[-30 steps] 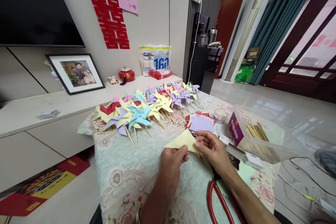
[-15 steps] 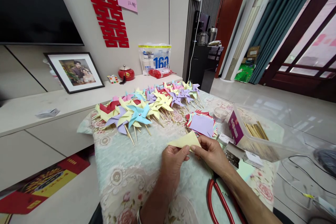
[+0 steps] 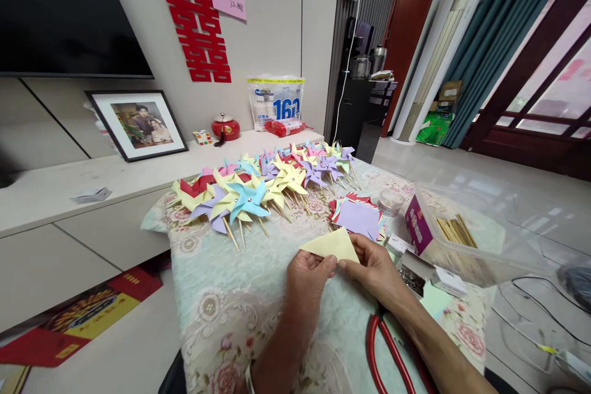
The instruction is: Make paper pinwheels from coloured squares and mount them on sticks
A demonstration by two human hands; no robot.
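Two hands meet over the middle of the tabletop (image 3: 221,295), a little in from its near edge. Between them is one yellow paper triangle (image 3: 333,245), folded flat, its long edge toward the person and its point toward the far edge. The left hand (image 3: 307,277) pinches the triangle's near left part, thumb on top and the other fingers curled beneath. The right hand (image 3: 376,269) pinches the near right corner in the same way. The paper is lifted just clear of the cloth, tilted slightly away.

Along the far edge lies a long heap of paper pinwheels (image 3: 286,178) on wooden sticks, running from the far left corner to the far right one. They are yellow, purple, blue, pink and red, and overlap too much to count. One blue pinwheel (image 3: 248,199) sits on top at the left end.

Just beyond the right hand lies one stack of paper squares (image 3: 357,217), a purple sheet uppermost. Beside it stands one small round clear jar (image 3: 390,201). At the right edge sits one clear plastic tub (image 3: 466,252) holding a bundle of wooden sticks (image 3: 452,229). One pair of red-handled scissors (image 3: 384,351) lies at the near edge under the right forearm, blades hidden.
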